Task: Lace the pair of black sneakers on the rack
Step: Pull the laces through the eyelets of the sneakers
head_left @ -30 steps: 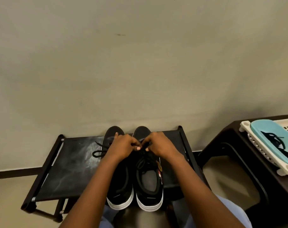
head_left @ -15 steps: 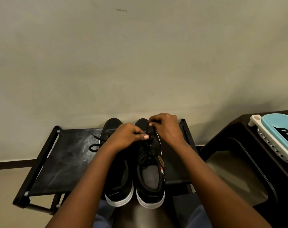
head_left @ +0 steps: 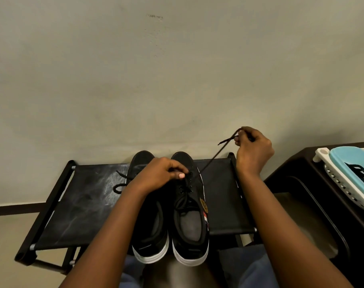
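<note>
The pair of black sneakers (head_left: 170, 206) is set side by side on the black rack (head_left: 79, 204), toes toward the wall and white-soled heels overhanging the near edge. The right sneaker (head_left: 189, 208) is being worked on: a black lace (head_left: 213, 157) is pinched between thumb and fingertips of the right hand (head_left: 253, 150), which is raised up and to the right of the rack, so that the lace is drawn taut in a straight line from the front eyelets. The left hand (head_left: 160, 175) is curled over the front of the lacing, its thumb and fingers pinched on the lace at the eyelets. Crossings are seen further back along the tongue of this sneaker, but whether every eyelet is filled cannot be told. On the left sneaker (head_left: 147, 215) a loose lace end (head_left: 119, 183) is trailed onto the rack; its eyelets are largely hidden by the left forearm. The task is judged to be partly done, with tightening, remaining eyelets and possibly tying left. More dark laces are seen in a light blue basket (head_left: 351, 171) at the right.
</note>
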